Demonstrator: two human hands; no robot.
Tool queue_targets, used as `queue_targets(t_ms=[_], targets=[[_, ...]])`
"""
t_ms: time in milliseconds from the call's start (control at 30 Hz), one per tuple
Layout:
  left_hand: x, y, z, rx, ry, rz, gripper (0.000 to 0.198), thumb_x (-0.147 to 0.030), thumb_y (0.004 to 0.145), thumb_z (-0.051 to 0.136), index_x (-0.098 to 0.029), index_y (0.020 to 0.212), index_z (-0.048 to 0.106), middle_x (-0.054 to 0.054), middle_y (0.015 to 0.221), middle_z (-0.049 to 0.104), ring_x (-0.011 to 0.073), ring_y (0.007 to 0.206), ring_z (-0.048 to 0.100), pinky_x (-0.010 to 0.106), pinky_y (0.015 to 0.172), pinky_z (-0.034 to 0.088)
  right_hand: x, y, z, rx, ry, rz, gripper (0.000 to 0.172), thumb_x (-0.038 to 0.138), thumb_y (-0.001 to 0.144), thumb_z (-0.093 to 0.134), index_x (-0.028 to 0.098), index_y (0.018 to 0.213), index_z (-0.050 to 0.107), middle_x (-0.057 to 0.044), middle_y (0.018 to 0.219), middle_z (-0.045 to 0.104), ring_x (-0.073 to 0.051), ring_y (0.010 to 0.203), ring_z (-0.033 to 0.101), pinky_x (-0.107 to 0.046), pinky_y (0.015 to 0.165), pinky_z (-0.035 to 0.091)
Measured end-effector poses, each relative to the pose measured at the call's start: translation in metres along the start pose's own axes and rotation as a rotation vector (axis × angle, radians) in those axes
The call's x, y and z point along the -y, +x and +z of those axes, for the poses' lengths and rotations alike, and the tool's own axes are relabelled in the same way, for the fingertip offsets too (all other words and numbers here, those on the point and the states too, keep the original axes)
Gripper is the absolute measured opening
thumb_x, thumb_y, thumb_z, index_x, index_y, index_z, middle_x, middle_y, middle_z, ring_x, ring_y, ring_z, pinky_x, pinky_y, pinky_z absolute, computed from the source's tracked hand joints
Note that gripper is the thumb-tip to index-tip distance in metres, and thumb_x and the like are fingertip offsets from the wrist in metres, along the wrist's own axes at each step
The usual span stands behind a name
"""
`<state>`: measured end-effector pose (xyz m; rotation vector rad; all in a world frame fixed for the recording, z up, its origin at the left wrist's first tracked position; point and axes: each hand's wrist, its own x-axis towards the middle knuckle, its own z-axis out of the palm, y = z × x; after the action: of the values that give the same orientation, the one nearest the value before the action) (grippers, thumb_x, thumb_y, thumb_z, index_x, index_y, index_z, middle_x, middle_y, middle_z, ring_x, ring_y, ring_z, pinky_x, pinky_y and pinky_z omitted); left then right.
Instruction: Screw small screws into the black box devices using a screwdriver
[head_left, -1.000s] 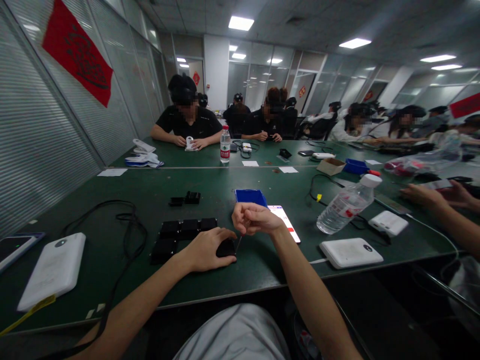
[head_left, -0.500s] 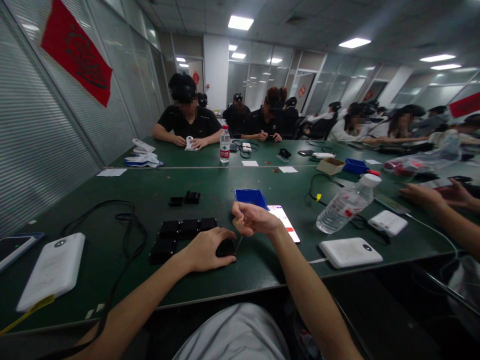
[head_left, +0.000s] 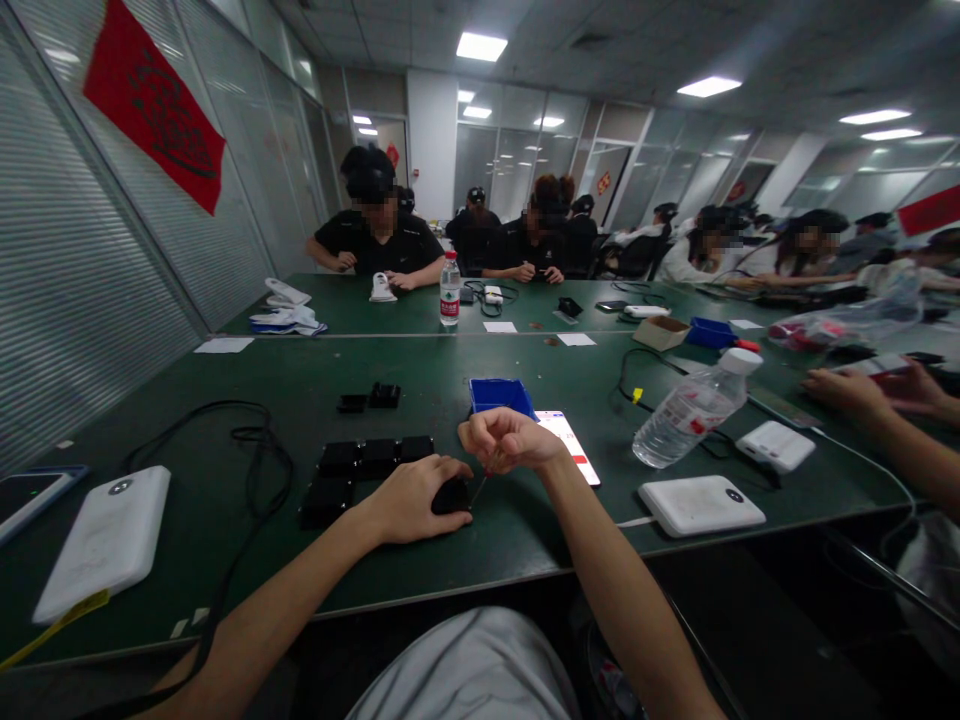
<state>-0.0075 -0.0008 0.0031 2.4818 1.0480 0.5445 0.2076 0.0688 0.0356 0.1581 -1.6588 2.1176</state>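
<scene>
Block (head_left: 450, 497), black, at lower centre of the frame: probably light, stiff, smooth; best pinched by opposite edges. Left hand (head_left: 416, 492) part-curled around it; right hand (head_left: 510, 440) closed on thin tool (head_left: 479, 488). Further left, matching black blocks (head_left: 377, 456).

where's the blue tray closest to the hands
In the head view, the blue tray sits near mid-picture on the green table, just beyond the right hand, with the lit phone at its right.
</scene>
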Motion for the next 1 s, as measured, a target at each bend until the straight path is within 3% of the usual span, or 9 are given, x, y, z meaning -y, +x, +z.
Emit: queue_targets(t_ms=[367,600,800,1000], targets=[[0.0014,-0.0009,0.0009,0.001,-0.003,0.002,0.044,-0.041,0.086,0.076,-0.024,0.124,0.063,0.006,0.124,0.071,0.0271,0.112,0.068,0.039,0.102,0.053,0.0047,0.0017,-0.0026,-0.044,-0.146,-0.093,0.037,0.044,0.079,0.087,0.014,0.077,0.066,0.001,0.074,0.058,-0.008,0.06,0.053,-0.016,0.051,0.044],[0.0016,-0.0014,0.0011,-0.011,-0.001,0.017,0.044,-0.04,0.086,0.076,-0.024,0.125,0.062,0.006,0.124,0.071,0.0267,0.112,0.068,0.04,0.104,0.052,0.0019,0.0018,-0.002,-0.17,-0.051,-0.044,0.047,0.038,0.067,0.095,0.016,0.092,0.063,0.005,0.073,0.058,-0.006,0.058,0.05,-0.014,0.052,0.047],[-0.0003,-0.0012,0.0006,-0.01,0.003,0.01,0.042,-0.039,0.086,0.075,-0.023,0.122,0.063,0.006,0.121,0.072,0.0267,0.111,0.069,0.039,0.101,0.053,0.0061,0.0039,0.0006,-0.209,-0.074,-0.049,0.041,0.036,0.069,0.094,0.014,0.074,0.06,0.003,0.07,0.059,-0.007,0.059,0.052,-0.014,0.05,0.047],[0.0012,-0.0011,0.0013,-0.009,0.0,0.005,0.044,-0.04,0.085,0.075,-0.024,0.125,0.063,0.006,0.124,0.071,0.0267,0.113,0.068,0.039,0.103,0.052,0.0051,0.0018,-0.003,-0.197,-0.157,-0.052,0.037,0.041,0.073,0.091,0.013,0.078,0.069,-0.001,0.075,0.066,-0.009,0.062,0.058,-0.016,0.049,0.047]])
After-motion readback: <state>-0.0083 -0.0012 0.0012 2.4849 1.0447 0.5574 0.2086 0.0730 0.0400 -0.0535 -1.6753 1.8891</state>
